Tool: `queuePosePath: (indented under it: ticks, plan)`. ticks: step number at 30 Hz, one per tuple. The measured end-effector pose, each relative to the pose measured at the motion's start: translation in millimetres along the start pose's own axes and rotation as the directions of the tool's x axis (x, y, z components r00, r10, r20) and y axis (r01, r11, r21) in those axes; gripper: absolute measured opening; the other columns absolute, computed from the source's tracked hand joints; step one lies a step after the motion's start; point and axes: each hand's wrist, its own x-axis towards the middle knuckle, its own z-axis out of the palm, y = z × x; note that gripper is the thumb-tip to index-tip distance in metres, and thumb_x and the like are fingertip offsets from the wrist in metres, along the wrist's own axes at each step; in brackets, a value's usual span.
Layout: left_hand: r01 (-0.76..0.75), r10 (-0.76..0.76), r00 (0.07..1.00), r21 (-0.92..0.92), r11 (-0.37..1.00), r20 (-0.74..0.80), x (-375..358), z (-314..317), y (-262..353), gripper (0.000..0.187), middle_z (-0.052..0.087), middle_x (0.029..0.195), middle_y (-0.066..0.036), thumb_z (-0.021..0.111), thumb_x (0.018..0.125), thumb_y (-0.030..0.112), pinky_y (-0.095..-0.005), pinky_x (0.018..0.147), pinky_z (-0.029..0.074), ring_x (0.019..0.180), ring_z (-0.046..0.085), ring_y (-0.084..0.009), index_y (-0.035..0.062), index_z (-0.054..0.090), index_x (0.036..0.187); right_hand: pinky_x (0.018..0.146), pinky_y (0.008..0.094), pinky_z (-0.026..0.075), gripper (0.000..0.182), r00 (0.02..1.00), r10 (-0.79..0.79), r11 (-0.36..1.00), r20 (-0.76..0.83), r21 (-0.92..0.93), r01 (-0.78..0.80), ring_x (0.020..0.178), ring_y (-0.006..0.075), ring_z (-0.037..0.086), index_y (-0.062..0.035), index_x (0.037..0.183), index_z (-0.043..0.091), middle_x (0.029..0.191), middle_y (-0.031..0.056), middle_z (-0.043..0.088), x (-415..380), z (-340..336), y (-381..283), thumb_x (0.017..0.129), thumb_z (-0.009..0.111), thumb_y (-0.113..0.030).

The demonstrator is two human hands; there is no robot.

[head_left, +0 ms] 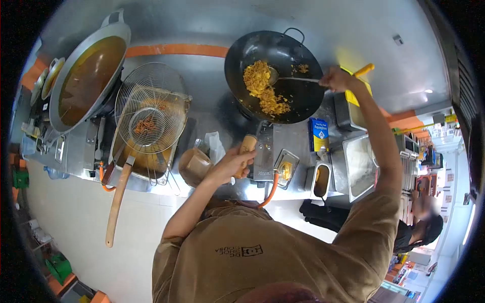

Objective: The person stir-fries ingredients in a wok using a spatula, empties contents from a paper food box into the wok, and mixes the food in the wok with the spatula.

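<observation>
My left hand (233,164) is wrapped round the wooden handle (249,144) of a dark wok (242,50). My right hand (337,80) grips a long metal ladle (298,79), whose yellow handle end sticks out past the fist. The ladle's bowl rests against yellow-orange food that looks like fried rice (256,76), gathered on the left and lower side of the wok. A few crumbs lie near the wok's far right side. The burner is mostly hidden beneath the wok.
Left stands a large pan of brown liquid (93,76). A wire strainer (150,108) lies over a tray, its handle overhanging the counter edge. Right are a blue-yellow box (319,134), a metal container (318,181) and a steel tray (359,166). Another person (409,227) stands at right.
</observation>
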Motion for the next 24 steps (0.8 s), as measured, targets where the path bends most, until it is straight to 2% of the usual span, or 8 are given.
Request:
queuePosePath:
  ticks: [8, 11, 13, 14, 16, 17, 22, 24]
  plan:
    - [-0.044, 0.049, 0.998, -0.16, 0.986, 0.028, 19, -2, -19, 0.03, 0.053, 0.081, 0.0, 0.072, 0.093, 0.028, -0.0265, 0.048, 0.043, 0.059, 0.055, -0.0111, 0.008, 0.054, 0.107, 0.081, 0.0486, 0.054, 0.027, 0.822, -0.318, 0.91, -0.471, -0.394, 0.127, 0.09, 0.0398, 0.069, -0.0135, 0.117, 0.073, 0.096, 0.0205, 0.071, -78, -10, -45, 0.094, 0.063, -0.024]
    - [-0.017, 0.033, 0.997, -0.196, 0.98, 0.075, 24, 3, -22, 0.027, 0.053, 0.081, 0.001, 0.073, 0.093, 0.025, -0.0249, 0.049, 0.042, 0.06, 0.054, -0.01, 0.0098, 0.055, 0.107, 0.079, 0.0469, 0.054, 0.031, 0.913, -0.165, 0.981, -0.373, 0.038, 0.192, 0.093, 0.038, 0.069, -0.0099, 0.121, 0.071, 0.097, 0.0208, 0.071, -75, 20, -63, 0.095, 0.062, -0.025]
    - [-0.012, 0.041, 0.993, -0.267, 0.963, 0.106, 29, 9, -29, 0.024, 0.053, 0.08, 0.002, 0.072, 0.093, 0.022, -0.0231, 0.048, 0.041, 0.059, 0.053, -0.0086, 0.0112, 0.056, 0.106, 0.085, 0.0447, 0.053, 0.032, 0.938, 0.272, 0.882, 0.215, 0.334, -0.333, 0.1, 0.0358, 0.068, -0.0068, 0.119, 0.071, 0.106, 0.0204, 0.071, -78, 36, -127, 0.096, 0.061, -0.027]
    - [0.0, 0.031, 0.992, -0.252, 0.968, 0.118, 30, 11, -29, 0.024, 0.053, 0.08, 0.002, 0.072, 0.093, 0.022, -0.0231, 0.048, 0.041, 0.059, 0.053, -0.0086, 0.0112, 0.056, 0.106, 0.085, 0.0447, 0.053, 0.032, 0.934, 0.286, 0.872, 0.213, 0.346, -0.346, 0.1, 0.0358, 0.068, -0.0068, 0.119, 0.071, 0.106, 0.0204, 0.071, -82, 37, -120, 0.096, 0.061, -0.027]
    - [-0.019, 0.045, 0.996, -0.297, 0.955, 0.082, 32, 15, -33, 0.022, 0.054, 0.08, 0.002, 0.072, 0.093, 0.02, -0.0218, 0.048, 0.041, 0.058, 0.052, -0.0077, 0.0126, 0.057, 0.107, 0.087, 0.0454, 0.052, 0.033, 0.99, 0.142, 0.952, 0.023, 0.271, -0.143, 0.1, 0.037, 0.069, -0.0037, 0.118, 0.07, 0.107, 0.0213, 0.072, -81, 30, -91, 0.097, 0.06, -0.026]
    - [-0.008, 0.035, 0.996, -0.302, 0.953, 0.083, 32, 16, -36, 0.022, 0.054, 0.08, 0.002, 0.072, 0.093, 0.02, -0.0218, 0.048, 0.041, 0.058, 0.052, -0.0077, 0.0126, 0.057, 0.107, 0.056, 0.0324, 0.044, 0.035, 0.975, -0.172, 0.966, -0.144, 0.168, 0.196, 0.062, 0.0142, 0.056, -0.0046, 0.118, 0.071, 0.072, 0.0075, 0.063, -70, 46, -38, 0.099, 0.063, -0.032]
    - [-0.039, 0.058, 0.997, -0.346, 0.937, 0.044, 44, 22, -44, 0.023, 0.056, 0.081, 0.001, 0.073, 0.092, 0.017, -0.0217, 0.048, 0.042, 0.057, 0.051, -0.0077, 0.0112, 0.058, 0.108, 0.068, 0.0394, 0.05, 0.041, 0.98, -0.17, 0.976, 0.108, 0.156, 0.152, 0.065, 0.0187, 0.058, -0.0034, 0.118, 0.07, 0.07, 0.0097, 0.06, -56, 80, -64, 0.099, 0.059, -0.038]
    - [-0.044, 0.069, 0.996, -0.339, 0.94, 0.061, 49, 23, -46, 0.024, 0.056, 0.081, 0.001, 0.074, 0.092, 0.016, -0.0217, 0.049, 0.042, 0.058, 0.052, -0.0076, 0.0106, 0.058, 0.108, 0.071, 0.039, 0.053, 0.041, 0.941, -0.132, 0.991, -0.311, -0.014, 0.134, 0.066, 0.0214, 0.063, -0.0038, 0.121, 0.069, 0.077, 0.0118, 0.065, -50, 84, -73, 0.099, 0.058, -0.037]
